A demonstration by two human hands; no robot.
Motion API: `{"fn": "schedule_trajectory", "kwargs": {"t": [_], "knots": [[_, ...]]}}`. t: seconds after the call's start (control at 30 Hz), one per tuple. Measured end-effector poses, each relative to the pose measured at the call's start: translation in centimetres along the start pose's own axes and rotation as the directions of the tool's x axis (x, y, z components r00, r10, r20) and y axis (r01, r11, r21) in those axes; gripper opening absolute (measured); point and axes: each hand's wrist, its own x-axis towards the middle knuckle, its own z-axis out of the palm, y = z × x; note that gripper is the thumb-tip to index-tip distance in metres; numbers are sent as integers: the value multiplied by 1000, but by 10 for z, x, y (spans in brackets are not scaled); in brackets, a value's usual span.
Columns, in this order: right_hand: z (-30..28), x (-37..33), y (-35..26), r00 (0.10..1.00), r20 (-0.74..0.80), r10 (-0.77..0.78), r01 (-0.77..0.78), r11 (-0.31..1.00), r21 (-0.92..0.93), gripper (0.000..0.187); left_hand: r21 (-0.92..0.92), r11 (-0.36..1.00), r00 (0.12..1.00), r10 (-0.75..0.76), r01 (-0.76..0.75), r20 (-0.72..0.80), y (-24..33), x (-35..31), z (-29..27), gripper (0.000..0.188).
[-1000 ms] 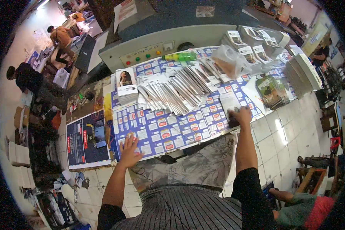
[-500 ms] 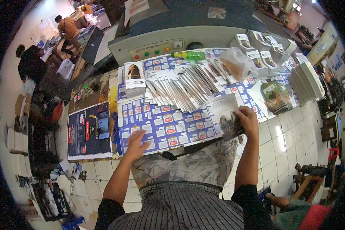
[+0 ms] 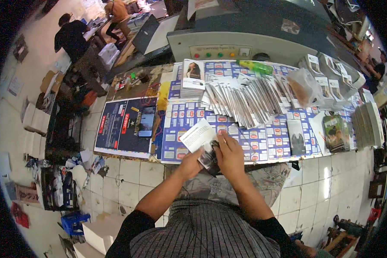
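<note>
Near the table's front edge, both my hands hold a small printed leaflet (image 3: 198, 136), white with lines of text at its upper end and a dark picture lower down. My left hand (image 3: 191, 164) grips its lower left side, fingers closed. My right hand (image 3: 228, 154) is closed at its right side, fingertips bent over the dark part. A similar leaflet (image 3: 296, 139) with a dark picture lies flat to the right. Beyond my hands, a long row of overlapping leaflets (image 3: 243, 101) is fanned out. A neat stack of picture-fronted leaflets (image 3: 193, 77) stands to its left.
The table (image 3: 182, 146) has a blue printed sheet on it. A phone (image 3: 146, 124) lies to the left. Along the back are a green bottle (image 3: 258, 67) and a plastic bag (image 3: 306, 86). Green-fronted cards (image 3: 336, 133) and a tall stack (image 3: 367, 127) stand at right.
My right hand has come in from the right, and my left hand, formerly spread and holding nothing, has closed on the leaflet. The view has swung, shifting the table rightward in the picture.
</note>
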Motion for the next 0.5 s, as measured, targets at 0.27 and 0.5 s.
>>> {"fn": "schedule_trajectory", "kwargs": {"t": [0.27,0.5], "knots": [[-16,19,-36,916,350,194,-266,949,170,45,-40,994,993,103,-101,57,13,-12,-9,50],[21,8,-10,713,687,138,-699,75,711,37,-345,938,962,61,36,266,30,-28,-3,76]]}}
